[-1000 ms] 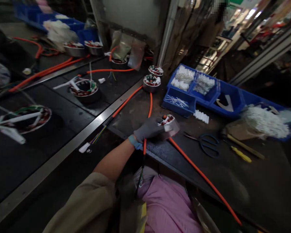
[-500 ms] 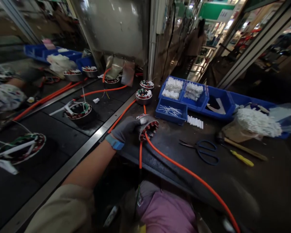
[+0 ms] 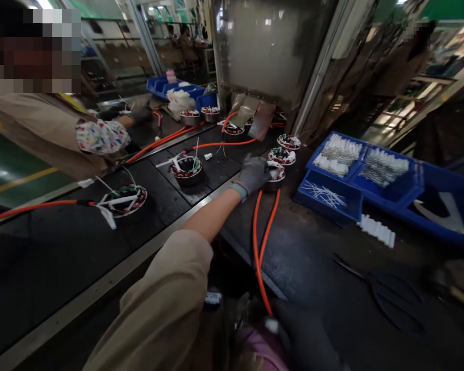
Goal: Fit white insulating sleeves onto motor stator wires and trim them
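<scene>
My left hand [image 3: 253, 175], in a grey glove, has its fingers closed on the near side of a ring-shaped motor stator [image 3: 276, 176]. That stator sits at the front of a row on the dark bench, with another stator [image 3: 282, 156] right behind it. Orange cables [image 3: 268, 226] run from beneath it towards me. Low in the view, my right hand [image 3: 307, 332] is a blurred dark glove with a pale fingertip. It grips the lower part of an orange cable near my lap; its fingers are only partly visible.
Blue bins [image 3: 390, 178] hold white tubes, and a small blue tray [image 3: 328, 198] holds thin white ties. Loose white tubes [image 3: 377, 231] and scissors [image 3: 388, 293] lie on the right. Leftward, a black conveyor [image 3: 158, 234] carries several stators. A co-worker's sleeve [image 3: 102, 135] reaches in beyond it.
My left hand has carried the stator forward and turned it from tilted to level, beside the other stators. My right hand and the cable have come in from the lower right. The view has swung left.
</scene>
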### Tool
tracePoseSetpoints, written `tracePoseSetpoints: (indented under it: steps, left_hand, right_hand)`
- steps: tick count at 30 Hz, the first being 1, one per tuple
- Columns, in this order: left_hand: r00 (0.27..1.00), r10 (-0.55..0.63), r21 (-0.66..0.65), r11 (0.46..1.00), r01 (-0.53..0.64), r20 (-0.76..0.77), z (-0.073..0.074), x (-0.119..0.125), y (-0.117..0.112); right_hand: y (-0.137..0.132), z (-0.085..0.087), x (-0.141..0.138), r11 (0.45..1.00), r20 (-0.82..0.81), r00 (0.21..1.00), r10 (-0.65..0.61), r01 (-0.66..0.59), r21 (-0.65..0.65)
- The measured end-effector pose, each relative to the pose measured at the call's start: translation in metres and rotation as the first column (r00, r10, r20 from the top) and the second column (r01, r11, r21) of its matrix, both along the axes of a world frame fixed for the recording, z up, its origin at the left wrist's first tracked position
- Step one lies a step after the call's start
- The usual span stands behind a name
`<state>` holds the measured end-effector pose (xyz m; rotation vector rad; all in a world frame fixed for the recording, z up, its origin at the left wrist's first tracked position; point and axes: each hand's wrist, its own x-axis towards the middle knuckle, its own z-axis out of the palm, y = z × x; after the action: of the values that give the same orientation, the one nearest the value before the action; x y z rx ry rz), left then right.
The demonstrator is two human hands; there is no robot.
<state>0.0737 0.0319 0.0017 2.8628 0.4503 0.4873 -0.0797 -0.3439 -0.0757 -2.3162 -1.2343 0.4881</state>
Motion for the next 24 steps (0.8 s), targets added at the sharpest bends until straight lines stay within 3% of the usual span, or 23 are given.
tracePoseSetpoints:
  steps: [2, 4, 5, 6, 7, 9, 11, 14, 15, 16, 17, 21, 22, 24]
  left_hand:
    - [0.975, 0.209, -0.007, 0.978, -0.209, 0.077, 0.002, -0.044, 0.03]
    - [0.907, 0.405, -0.026, 0.914, -0.405, 0.112, 0.002, -0.103, 0.065]
    - [0.846, 0.522, -0.05, 0.853, -0.52, 0.113, 0.001, -0.134, 0.081]
    - [0.731, 0.679, -0.11, 0.733, -0.671, 0.064, 0.0, -0.165, 0.096]
    - [0.654, 0.756, -0.134, 0.651, -0.747, 0.025, -0.001, -0.194, 0.108]
    - [0.584, 0.81, -0.146, 0.573, -0.807, -0.048, -0.005, -0.24, 0.125]
    - [0.519, 0.846, -0.133, 0.504, -0.853, -0.122, -0.007, -0.271, 0.134]
    - [0.386, 0.905, -0.071, 0.38, -0.922, -0.178, -0.004, -0.294, 0.139]
    - [0.362, 0.915, -0.044, 0.36, -0.932, -0.18, -0.001, -0.298, 0.14]
    - [0.371, 0.912, -0.018, 0.374, -0.927, -0.175, 0.004, -0.299, 0.14]
    - [0.418, 0.894, 0.006, 0.424, -0.906, -0.163, 0.008, -0.298, 0.139]
    - [0.776, 0.617, 0.045, 0.785, -0.617, -0.128, 0.024, -0.267, 0.14]
    - [0.835, 0.535, 0.028, 0.844, -0.536, -0.13, 0.025, -0.254, 0.143]
    - [0.895, 0.431, -0.034, 0.899, -0.437, -0.115, 0.027, -0.227, 0.149]
  right_hand:
    - [-0.011, 0.002, 0.003, 1.0, 0.003, 1.0, -0.01, 0.01, 0.023]
    - [-0.021, 0.004, 0.006, 0.998, 0.001, 1.0, -0.029, 0.029, 0.056]
    - [-0.023, 0.005, 0.008, 0.997, -0.004, 0.999, -0.036, 0.036, 0.074]
    - [-0.022, 0.005, 0.01, 0.995, -0.011, 0.999, -0.04, 0.041, 0.091]
    - [-0.02, 0.005, 0.011, 0.993, -0.021, 0.999, -0.039, 0.041, 0.107]
    - [-0.012, 0.004, 0.011, 0.991, -0.046, 0.999, -0.018, 0.024, 0.133]
    - [-0.007, 0.003, 0.011, 0.985, -0.071, 0.997, 0.019, -0.007, 0.173]
    - [-0.01, -0.002, 0.009, 0.965, -0.079, 0.997, 0.007, 0.014, 0.261]
    - [-0.013, -0.005, 0.008, 0.96, -0.079, 0.997, -0.004, 0.026, 0.278]
    - [-0.016, -0.007, 0.007, 0.96, -0.076, 0.997, -0.014, 0.035, 0.278]
    - [-0.017, -0.009, 0.007, 0.964, -0.071, 0.997, -0.015, 0.033, 0.263]
    - [-0.01, -0.007, 0.006, 0.992, -0.059, 0.995, 0.075, -0.068, 0.109]
    - [-0.006, -0.006, 0.005, 0.993, -0.061, 0.992, 0.106, -0.102, 0.062]
    - [0.002, -0.003, 0.001, 0.989, -0.043, 0.988, 0.146, -0.146, -0.006]
